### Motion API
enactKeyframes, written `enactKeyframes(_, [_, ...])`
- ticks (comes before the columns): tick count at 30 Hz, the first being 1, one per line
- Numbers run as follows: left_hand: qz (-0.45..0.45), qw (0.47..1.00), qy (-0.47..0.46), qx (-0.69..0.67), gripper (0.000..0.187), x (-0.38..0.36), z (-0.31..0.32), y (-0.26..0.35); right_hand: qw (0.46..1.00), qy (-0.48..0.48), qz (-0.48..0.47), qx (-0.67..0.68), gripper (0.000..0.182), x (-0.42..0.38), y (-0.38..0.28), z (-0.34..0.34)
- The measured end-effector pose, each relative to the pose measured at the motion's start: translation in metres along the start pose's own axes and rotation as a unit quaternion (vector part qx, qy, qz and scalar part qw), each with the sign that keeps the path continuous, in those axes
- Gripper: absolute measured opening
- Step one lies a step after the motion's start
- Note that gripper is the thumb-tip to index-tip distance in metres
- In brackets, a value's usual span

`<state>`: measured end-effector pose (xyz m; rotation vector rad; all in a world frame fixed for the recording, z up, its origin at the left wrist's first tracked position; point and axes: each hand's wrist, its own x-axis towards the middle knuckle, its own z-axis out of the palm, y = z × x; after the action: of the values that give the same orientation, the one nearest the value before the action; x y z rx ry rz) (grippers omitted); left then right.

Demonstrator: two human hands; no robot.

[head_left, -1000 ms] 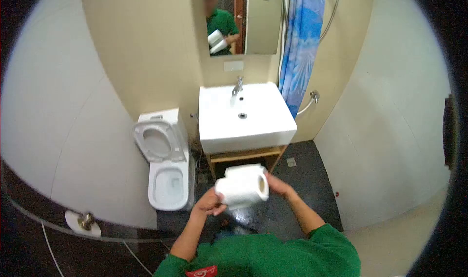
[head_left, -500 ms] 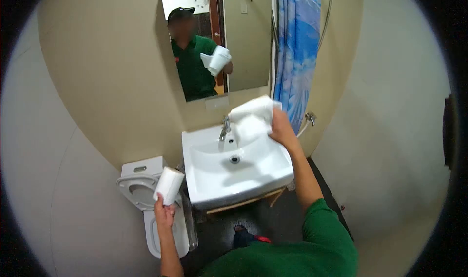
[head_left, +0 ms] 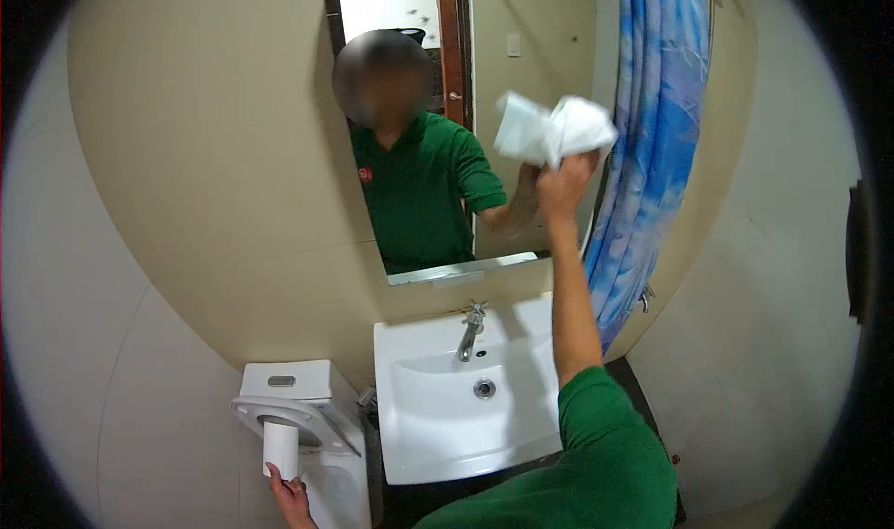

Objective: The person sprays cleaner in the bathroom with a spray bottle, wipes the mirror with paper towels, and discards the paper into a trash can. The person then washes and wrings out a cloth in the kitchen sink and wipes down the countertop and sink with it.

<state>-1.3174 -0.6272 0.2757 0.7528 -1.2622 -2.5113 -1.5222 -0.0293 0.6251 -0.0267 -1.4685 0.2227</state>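
Note:
My right hand (head_left: 566, 191) is raised to the right part of the wall mirror (head_left: 535, 54), fingers closed on a crumpled white paper towel (head_left: 582, 127). The towel is at the glass, its reflection just left of it; whether it touches cannot be made out. Low on the left, my left hand (head_left: 291, 494) grips a white paper towel roll (head_left: 279, 447) by its lower part, holding it upright in front of the raised toilet lid.
Below the mirror is a white sink (head_left: 424, 436) with a chrome faucet (head_left: 470, 333). A toilet (head_left: 321, 380) stands to its left. A blue patterned shower curtain (head_left: 656, 110) hangs right of the mirror, near a wall tap (head_left: 646, 298).
My right hand has moved up from above the sink to the mirror with the paper towel, now more bunched. My left hand and the roll sit lower in view. The head view has tilted up.

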Motion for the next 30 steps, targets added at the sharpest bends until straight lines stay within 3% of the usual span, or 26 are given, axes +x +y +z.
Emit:
enactKeyframes(2, [-0.007, 1.000, -0.009, 0.004, 0.051, 0.018, -0.003, -0.001, 0.997, 0.057, -0.055, -0.019, 0.037, 0.069, 0.005, 0.017])
enactKeyframes(3, [-0.007, 1.000, -0.019, 0.014, 0.051, 0.023, 0.003, 0.003, 0.999, 0.035, -0.008, 0.000, 0.030, 0.105, -0.005, 0.021])
enactKeyframes(5, [-0.010, 0.999, -0.027, 0.027, 0.049, 0.038, 0.023, 0.009, 0.998, 0.016, -0.007, -0.058, 0.023, 0.170, -0.030, 0.032])
enactKeyframes(7, [-0.019, 0.999, -0.015, 0.038, 0.046, 0.053, 0.042, 0.010, 0.996, 0.053, -0.058, 0.053, 0.022, 0.194, -0.054, 0.052])
enactKeyframes(9, [0.090, 0.986, -0.061, 0.125, 0.042, 0.072, 0.053, 0.001, 0.970, 0.049, -0.170, 0.164, 0.018, 0.168, -0.078, 0.058])
enactKeyframes(11, [-0.007, 0.993, -0.109, 0.042, 0.042, 0.088, 0.087, 0.015, 0.979, -0.029, -0.183, 0.085, 0.019, 0.095, -0.097, 0.058])
enactKeyframes(12, [-0.002, 0.991, -0.120, 0.062, 0.042, 0.094, 0.098, 0.014, 0.972, -0.071, -0.203, 0.097, 0.025, 0.057, -0.100, 0.053])
enactKeyframes(13, [0.005, 0.988, -0.131, 0.081, 0.042, 0.101, 0.108, 0.011, 0.958, -0.042, -0.227, 0.169, 0.027, 0.026, -0.112, 0.042])
enactKeyframes(15, [-0.004, 0.984, -0.162, 0.075, 0.043, 0.100, 0.132, 0.019, 0.943, -0.299, -0.122, 0.084, 0.032, -0.093, -0.099, 0.028])
enactKeyframes(17, [-0.036, 0.979, -0.202, 0.019, 0.044, 0.079, 0.155, 0.026, 0.940, -0.270, -0.149, 0.146, 0.040, -0.155, -0.099, 0.003])
enactKeyframes(20, [-0.062, 0.982, -0.180, 0.010, 0.045, 0.080, 0.141, 0.022, 0.955, -0.255, -0.101, 0.112, 0.046, -0.158, -0.096, 0.016])
enactKeyframes(21, [-0.066, 0.982, -0.177, 0.000, 0.045, 0.079, 0.134, 0.021, 0.968, -0.198, -0.144, 0.046, 0.047, -0.113, -0.109, 0.021])
enactKeyframes(24, [0.020, 0.983, -0.159, 0.085, 0.048, 0.059, 0.109, 0.025, 0.982, -0.073, -0.162, 0.059, 0.034, 0.034, -0.137, 0.053])
enactKeyframes(26, [0.023, 0.985, -0.136, 0.105, 0.049, 0.066, 0.084, 0.021, 0.983, -0.007, -0.185, 0.010, 0.018, 0.131, -0.139, 0.103])
enactKeyframes(27, [-0.006, 0.987, -0.130, 0.090, 0.049, 0.077, 0.067, 0.019, 0.963, 0.058, -0.134, 0.227, 0.018, 0.155, -0.197, 0.075])
enactKeyframes(28, [-0.034, 0.989, -0.122, 0.077, 0.049, 0.083, 0.053, 0.019, 0.959, 0.064, -0.161, 0.224, 0.016, 0.163, -0.194, 0.092])
enactKeyframes(29, [-0.042, 0.991, -0.107, 0.072, 0.049, 0.082, 0.046, 0.023, 0.981, -0.015, -0.102, 0.164, 0.019, 0.151, -0.191, 0.094])
enactKeyframes(30, [-0.046, 0.992, -0.096, 0.060, 0.049, 0.082, 0.043, 0.025, 0.973, -0.051, -0.149, 0.170, 0.017, 0.125, -0.187, 0.092])
